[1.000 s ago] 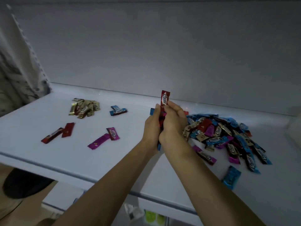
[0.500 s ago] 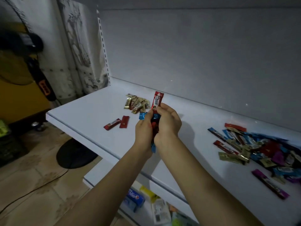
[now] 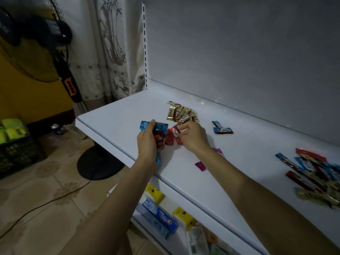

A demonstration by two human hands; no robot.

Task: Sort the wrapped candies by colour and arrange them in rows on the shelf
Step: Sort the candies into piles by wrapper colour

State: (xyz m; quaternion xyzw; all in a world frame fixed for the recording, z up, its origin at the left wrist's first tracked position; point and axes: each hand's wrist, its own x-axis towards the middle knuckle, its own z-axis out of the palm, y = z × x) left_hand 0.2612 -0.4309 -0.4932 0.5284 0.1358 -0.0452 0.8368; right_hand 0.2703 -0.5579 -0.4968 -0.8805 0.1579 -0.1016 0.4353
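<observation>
**Head view: a red candy going down near the shelf's front-left corner**

The shelf (image 3: 110, 124) carries the sorted groups toward its left end and the unsorted heap (image 3: 312, 177) at its right edge. A gold group (image 3: 181, 112) lies near the back edge, with a blue pair (image 3: 221, 128) just right of it. The pink ones (image 3: 200, 165) lie by the front edge, partly hidden by the right forearm.

The left hand (image 3: 148, 142) is curled round a bunch (image 3: 159, 127) of blue and red wrappers, held over the front-left part of the shelf. The right hand (image 3: 192, 136) pinches one red candy (image 3: 174, 133) between thumb and fingertips, just over the reds (image 3: 169, 140) lying there.

To do this step well, I judge: lay the candy flat, label up, parallel to those reds and touching the nearest one. Let go cleanly so the row reads straight. Grip the bunch firmly so no blue drops among the reds.
</observation>
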